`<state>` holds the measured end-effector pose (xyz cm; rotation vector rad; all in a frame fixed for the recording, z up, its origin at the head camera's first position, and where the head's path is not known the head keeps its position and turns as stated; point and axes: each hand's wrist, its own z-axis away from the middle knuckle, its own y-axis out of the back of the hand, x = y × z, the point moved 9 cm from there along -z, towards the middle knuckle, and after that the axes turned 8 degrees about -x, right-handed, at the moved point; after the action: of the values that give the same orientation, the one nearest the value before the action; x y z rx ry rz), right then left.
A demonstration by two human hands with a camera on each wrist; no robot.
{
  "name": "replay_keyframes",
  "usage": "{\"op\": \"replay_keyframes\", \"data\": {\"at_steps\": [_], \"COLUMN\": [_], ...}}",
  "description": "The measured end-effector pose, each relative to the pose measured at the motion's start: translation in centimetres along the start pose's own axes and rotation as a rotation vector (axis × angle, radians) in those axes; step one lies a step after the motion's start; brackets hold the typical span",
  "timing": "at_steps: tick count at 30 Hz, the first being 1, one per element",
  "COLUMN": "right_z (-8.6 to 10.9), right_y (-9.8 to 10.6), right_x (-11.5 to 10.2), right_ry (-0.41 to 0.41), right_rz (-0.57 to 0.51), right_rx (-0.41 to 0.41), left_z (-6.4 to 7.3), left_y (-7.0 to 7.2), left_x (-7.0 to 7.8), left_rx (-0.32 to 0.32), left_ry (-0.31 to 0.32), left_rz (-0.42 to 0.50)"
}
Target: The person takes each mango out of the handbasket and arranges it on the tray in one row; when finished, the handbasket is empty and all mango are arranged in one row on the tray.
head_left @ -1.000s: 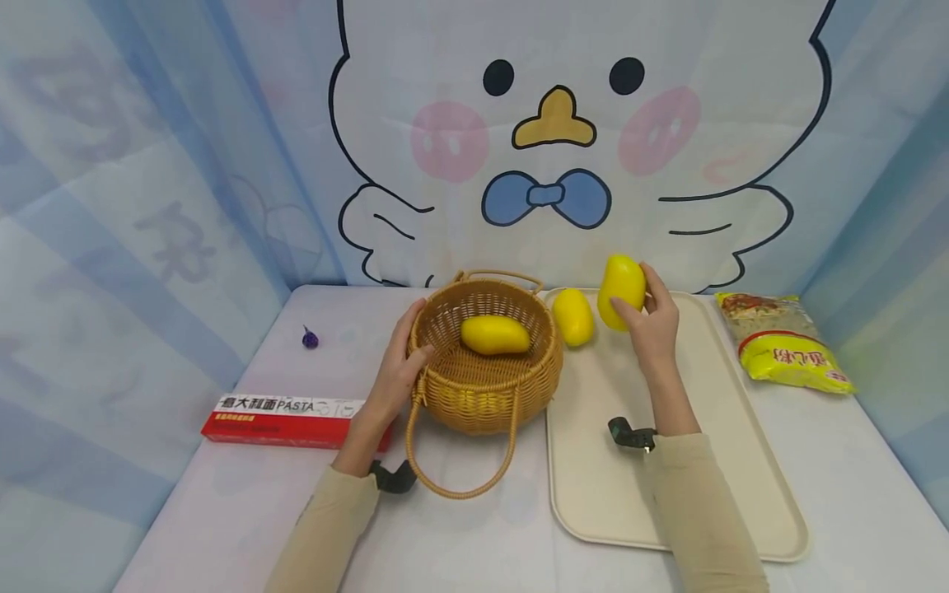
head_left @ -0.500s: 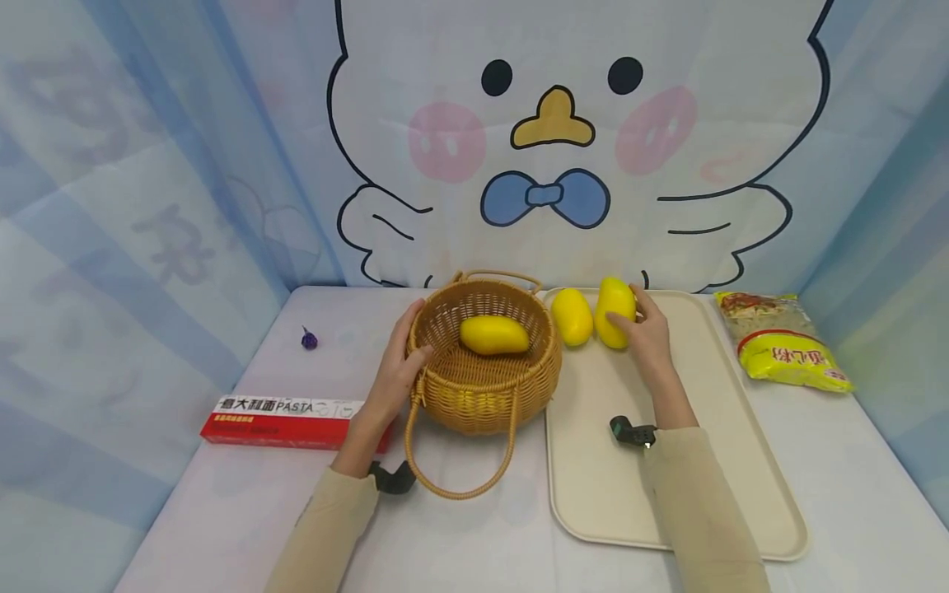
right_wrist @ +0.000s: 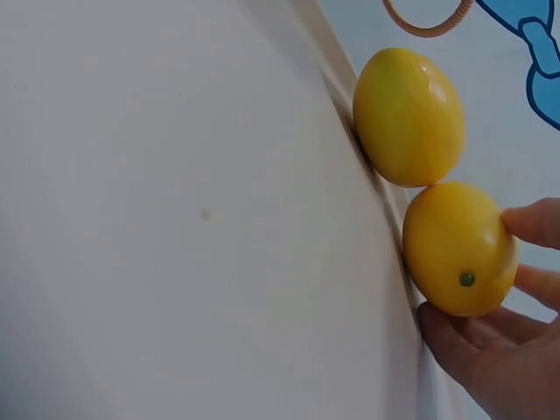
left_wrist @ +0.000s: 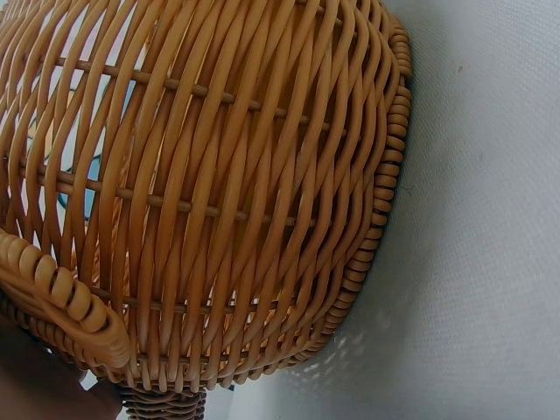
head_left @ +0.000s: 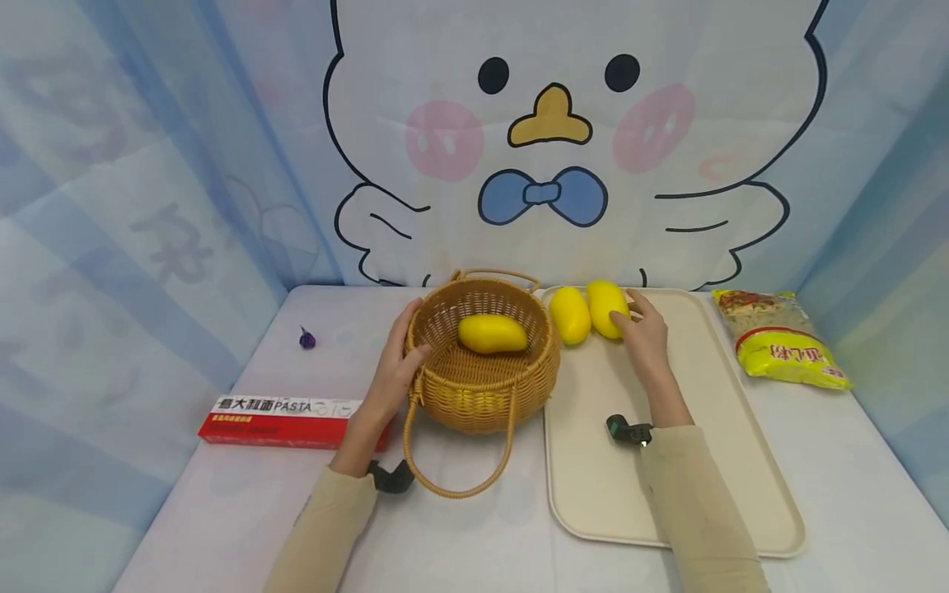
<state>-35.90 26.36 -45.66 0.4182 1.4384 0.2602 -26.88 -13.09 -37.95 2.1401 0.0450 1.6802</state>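
A round wicker basket [head_left: 482, 403] stands near the middle of the table, one yellow mango [head_left: 493, 333] lying inside. My left hand [head_left: 389, 371] grips its left rim, thumb over the edge and fingers along the outer wall. In the left wrist view the woven wall [left_wrist: 219, 175] fills most of the picture. At the back of the beige tray [head_left: 600, 461] lie two more yellow mangoes, side by side and touching. My right hand [head_left: 645, 338] holds the right-hand mango [head_left: 606, 306]; its green stem nub shows in the right wrist view. The left-hand mango [head_left: 570, 315] is beside the basket.
A red and white pasta box [head_left: 274, 424] lies left of the basket, partly behind the left forearm. Further back is a small purple object [head_left: 307, 338]. A yellow noodle bag [head_left: 786, 342] lies right of the tray. A printed curtain [head_left: 549, 239] closes off the back.
My right hand has lowered the mango it holds onto the back of the tray and moved it left against the other mango. My left hand has stayed on the basket.
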Motion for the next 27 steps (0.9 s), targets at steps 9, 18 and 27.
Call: {"op": "replay_keyframes", "data": {"at_steps": [9,18,27], "right_z": [0.4,0.5,1.0], "right_y": [0.3,0.5,1.2], "right_x": [-0.2,-0.3,-1.7], "right_ry": [-0.021,-0.011,0.090], "right_rz": [0.008,-0.012,-0.023], "right_rx": [0.017,0.043,0.084], "left_z": [0.0,0.0,0.1], "left_y": [0.1,0.1,0.0], "left_x": [0.3,0.3,0.2], "left_rx": [-0.002,-0.002,-0.002], "left_ry": [-0.011,-0.009,-0.011], "left_rz": [0.001,0.002,0.003]}}
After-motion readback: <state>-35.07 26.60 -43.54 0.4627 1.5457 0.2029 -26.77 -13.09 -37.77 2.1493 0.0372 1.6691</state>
